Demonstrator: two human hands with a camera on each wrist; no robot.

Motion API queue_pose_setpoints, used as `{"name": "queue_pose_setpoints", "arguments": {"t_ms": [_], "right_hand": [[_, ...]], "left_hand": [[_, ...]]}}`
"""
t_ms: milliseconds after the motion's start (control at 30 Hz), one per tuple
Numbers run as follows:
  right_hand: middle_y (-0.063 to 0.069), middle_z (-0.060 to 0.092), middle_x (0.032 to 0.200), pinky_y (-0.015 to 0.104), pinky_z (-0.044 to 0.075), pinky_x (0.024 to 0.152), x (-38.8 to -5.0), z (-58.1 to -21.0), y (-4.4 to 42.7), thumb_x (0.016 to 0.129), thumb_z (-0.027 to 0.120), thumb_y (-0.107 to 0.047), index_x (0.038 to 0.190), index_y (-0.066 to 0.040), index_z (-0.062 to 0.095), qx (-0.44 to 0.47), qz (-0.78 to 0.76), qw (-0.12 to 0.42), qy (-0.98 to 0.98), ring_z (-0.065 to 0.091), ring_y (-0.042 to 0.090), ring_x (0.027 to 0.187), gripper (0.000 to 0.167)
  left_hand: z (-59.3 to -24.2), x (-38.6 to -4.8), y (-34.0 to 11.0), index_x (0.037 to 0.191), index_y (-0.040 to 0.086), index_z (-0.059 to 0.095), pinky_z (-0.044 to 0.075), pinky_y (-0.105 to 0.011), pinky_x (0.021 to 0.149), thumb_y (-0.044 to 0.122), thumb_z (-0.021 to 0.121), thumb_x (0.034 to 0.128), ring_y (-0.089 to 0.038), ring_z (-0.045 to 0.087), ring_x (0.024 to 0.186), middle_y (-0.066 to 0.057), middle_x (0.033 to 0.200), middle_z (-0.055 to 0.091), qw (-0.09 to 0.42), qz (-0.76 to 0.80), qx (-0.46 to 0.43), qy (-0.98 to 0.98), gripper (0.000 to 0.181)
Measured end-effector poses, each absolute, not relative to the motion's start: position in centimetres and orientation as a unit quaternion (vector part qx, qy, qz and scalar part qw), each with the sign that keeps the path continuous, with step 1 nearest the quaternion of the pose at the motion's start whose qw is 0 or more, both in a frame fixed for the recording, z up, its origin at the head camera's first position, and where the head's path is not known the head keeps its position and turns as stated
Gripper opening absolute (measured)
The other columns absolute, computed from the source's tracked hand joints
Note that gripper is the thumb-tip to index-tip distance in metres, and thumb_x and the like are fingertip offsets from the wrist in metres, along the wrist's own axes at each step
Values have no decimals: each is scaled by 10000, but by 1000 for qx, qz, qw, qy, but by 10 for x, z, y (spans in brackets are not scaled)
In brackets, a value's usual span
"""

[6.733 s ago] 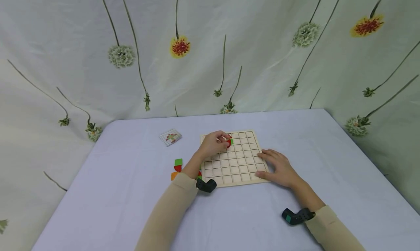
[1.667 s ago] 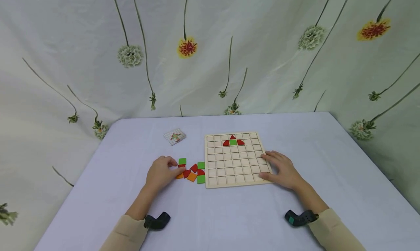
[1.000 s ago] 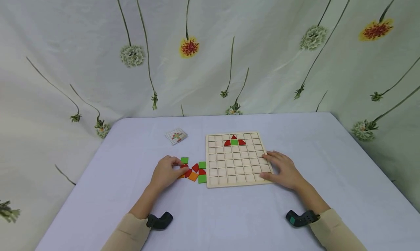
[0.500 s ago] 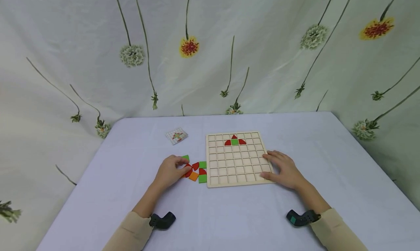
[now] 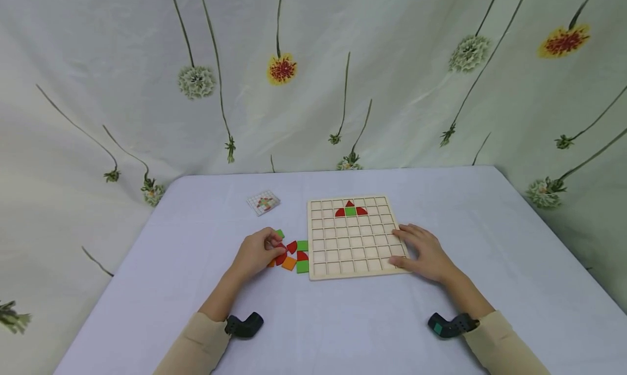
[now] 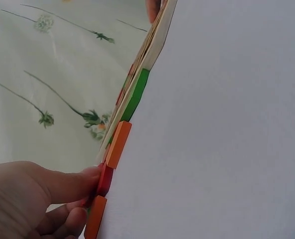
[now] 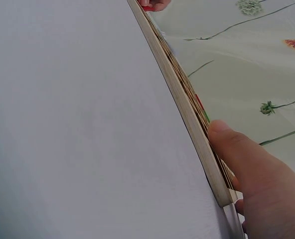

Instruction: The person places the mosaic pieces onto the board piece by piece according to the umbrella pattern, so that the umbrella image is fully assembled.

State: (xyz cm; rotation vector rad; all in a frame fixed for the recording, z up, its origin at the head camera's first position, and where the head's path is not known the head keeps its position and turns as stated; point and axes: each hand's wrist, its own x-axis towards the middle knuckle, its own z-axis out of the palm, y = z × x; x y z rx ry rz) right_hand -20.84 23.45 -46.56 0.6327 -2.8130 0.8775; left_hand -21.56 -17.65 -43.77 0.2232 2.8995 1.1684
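In the head view my left hand (image 5: 254, 252) is at the loose tiles left of the board, its thumb and fingertips pinching a red tile (image 5: 281, 245); the fingers partly hide its shape. Under the thumb in the left wrist view lies another red tile (image 6: 105, 180), beside two orange tiles (image 6: 118, 144). My right hand (image 5: 420, 252) rests on the right edge of the wooden grid board (image 5: 343, 250), fingers spread, thumb (image 7: 237, 149) on top near the front corner. Set in the board's upper rows are a green square (image 5: 350, 211), a red triangle (image 5: 350, 204) and two red quarter-circles (image 5: 340, 213).
Green squares (image 5: 302, 266) and a red quarter-circle (image 5: 301, 255) lie against the board's left edge. An orange square (image 5: 288, 263) is just left of them. Behind the tiles lies a small pattern card (image 5: 263, 202). A flowered cloth (image 5: 313, 92) hangs behind the table.
Since the oldest frame my left hand has left the board and come down to the loose tiles, where it now pinches a red one. A nearby green square has turned. My right hand stays put.
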Motion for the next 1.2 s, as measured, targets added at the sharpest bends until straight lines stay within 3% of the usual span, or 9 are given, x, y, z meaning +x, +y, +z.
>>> {"name": "queue_pose_setpoints", "arguments": {"t_ms": [133, 333, 467, 633, 933, 1200], "right_hand": [[201, 452, 1445, 635, 177, 1068, -209, -465, 234, 816, 733, -448, 1364, -57, 554, 208, 289, 65, -932, 297, 438, 1371, 697], [192, 454, 1445, 633, 180, 1067, -209, -467, 235, 818, 735, -447, 1366, -68, 556, 209, 291, 64, -931, 302, 432, 1370, 690], [192, 454, 1445, 632, 179, 1069, -209, -467, 235, 819, 734, -450, 1369, -69, 553, 209, 292, 66, -931, 302, 433, 1371, 693], [195, 453, 1445, 631, 179, 1069, -209, -466, 235, 819, 735, -445, 1369, -67, 553, 209, 292, 66, -931, 300, 433, 1372, 692], [185, 446, 1454, 630, 166, 1078, -208, -465, 234, 825, 734, -451, 1380, -74, 544, 205, 296, 63, -931, 291, 422, 1381, 696], [180, 450, 1453, 636, 171, 1073, -208, -466, 235, 824, 738, -447, 1378, -79, 547, 207, 298, 66, -929, 297, 418, 1380, 693]], "left_hand": [[-436, -216, -176, 1068, 70, 714, 432, -270, 597, 115, 757, 852, -183, 497, 726, -8, 814, 569, 2, 360, 85, 929, 225], [-434, -215, -176, 1006, 93, 753, 448, -290, 596, 114, 732, 872, -187, 500, 734, -10, 822, 563, -6, 339, 86, 937, 136], [-428, -215, -174, 1105, 95, 729, 457, -286, 589, 133, 709, 896, -194, 506, 741, -26, 841, 555, -25, 347, 80, 934, 214], [-418, -219, -165, 1224, 109, 687, 476, -300, 673, 130, 648, 942, -219, 516, 835, -53, 921, 577, -22, 383, 93, 919, 285], [-412, -229, -139, 1157, 81, 666, 495, -285, 670, 138, 615, 962, -225, 573, 826, -76, 956, 575, 8, 455, 104, 884, 210], [-412, -237, -115, 1107, 69, 673, 484, -293, 693, 150, 660, 933, -217, 581, 849, -53, 918, 630, -1, 465, 99, 880, 193]]}}
